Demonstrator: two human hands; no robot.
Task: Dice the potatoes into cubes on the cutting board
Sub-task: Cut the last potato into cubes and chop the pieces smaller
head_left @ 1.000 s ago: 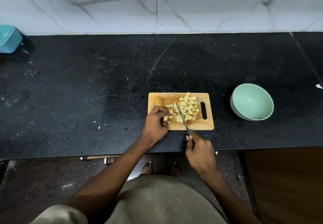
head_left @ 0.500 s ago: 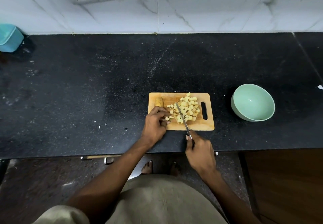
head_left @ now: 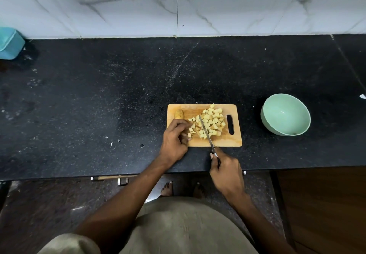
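Head view: we are looking down at the cutting board (head_left: 233, 141) near the table's near edge, diced potato cubes (head_left: 212, 122) heaped on it.
Risk: our left hand (head_left: 175, 138) is sitting close beside the knife (head_left: 206, 130); we judge a slip could be nicking those curled fingers.
Spill: cubes could be scattering off the board.
Left grip: fingers are curling over pieces at the heap's left edge.
Right grip: our right hand (head_left: 227, 172) is clenching the knife handle.
Uncut: a potato piece (head_left: 179, 114) is waiting far left.

Left hand (head_left: 175, 139) sits slightly lower on the board (head_left: 234, 141), fingertips drawn back from the cubes (head_left: 213, 122). Knife (head_left: 206, 130) blade position is almost unchanged among them.
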